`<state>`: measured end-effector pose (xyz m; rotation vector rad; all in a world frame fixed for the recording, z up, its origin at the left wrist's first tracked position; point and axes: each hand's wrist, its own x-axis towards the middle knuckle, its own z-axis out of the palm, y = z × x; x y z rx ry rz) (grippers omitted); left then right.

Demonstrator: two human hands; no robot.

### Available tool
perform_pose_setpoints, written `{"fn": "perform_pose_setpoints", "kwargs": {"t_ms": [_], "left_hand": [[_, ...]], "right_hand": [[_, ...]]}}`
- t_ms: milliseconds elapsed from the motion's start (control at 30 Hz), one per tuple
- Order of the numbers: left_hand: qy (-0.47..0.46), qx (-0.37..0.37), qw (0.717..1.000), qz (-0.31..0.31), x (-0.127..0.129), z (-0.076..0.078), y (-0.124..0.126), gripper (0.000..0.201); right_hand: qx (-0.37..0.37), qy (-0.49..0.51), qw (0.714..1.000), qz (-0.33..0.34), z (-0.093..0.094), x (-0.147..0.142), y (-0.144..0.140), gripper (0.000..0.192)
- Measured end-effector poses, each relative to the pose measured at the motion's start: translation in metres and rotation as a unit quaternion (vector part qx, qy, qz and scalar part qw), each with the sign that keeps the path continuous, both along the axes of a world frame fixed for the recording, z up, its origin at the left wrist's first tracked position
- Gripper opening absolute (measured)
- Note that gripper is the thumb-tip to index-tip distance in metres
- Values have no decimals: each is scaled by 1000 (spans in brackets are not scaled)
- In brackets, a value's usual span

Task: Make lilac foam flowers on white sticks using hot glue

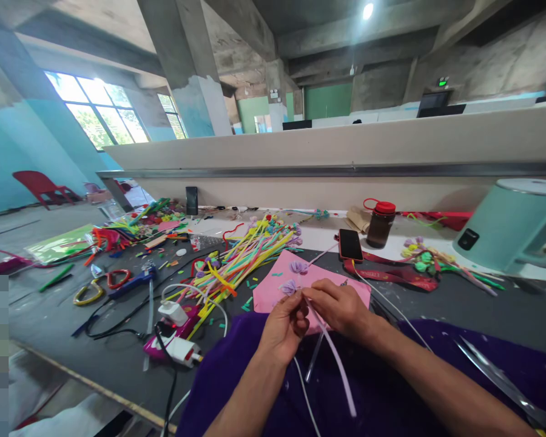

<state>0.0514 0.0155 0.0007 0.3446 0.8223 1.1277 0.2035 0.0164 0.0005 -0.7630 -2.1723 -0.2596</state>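
Observation:
My left hand (286, 328) is closed in a pinch just below a lilac pipe-cleaner flower (288, 287). Close beside it, my right hand (341, 303) pinches at the same spot, fingertips meeting the left ones. From between the hands a long pale lilac pipe cleaner (339, 370) hangs down over my dark purple clothing. A second lilac flower (298, 267), its stem slanting up to the right, lies on the pink sheet (266, 294) just beyond my fingers. The exact point of contact is hidden by the fingertips.
To the left lie a bundle of coloured pipe cleaners (236, 261), a glue gun (134, 284), scissors (90, 292) and a power strip (177, 340) with cables. Beyond are a phone (350, 244), a dark bottle (381, 226) and a teal kettle (505, 224). Metal tweezers (500, 376) rest at right.

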Motion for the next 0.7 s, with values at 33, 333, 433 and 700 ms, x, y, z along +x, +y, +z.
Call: {"fn": "perform_pose_setpoints", "kwargs": {"t_ms": [33,333,433,700], "left_hand": [[-14,-5,1000,2,0,-1,-1,15],[-76,-23,997,-13,8,-3,-8,12],[-97,6,995,-20,8,0,-12,12],[-131,114,973,-152,-5,13,-17,49]], "right_hand": [[26,-31,999,-7,0,2,-1,25],[78,-56,995,-9,4,10,-4,25],[64,-9,998,-3,3,7,-5,22],[-205,232,938,154,31,3,-11,13]]}}
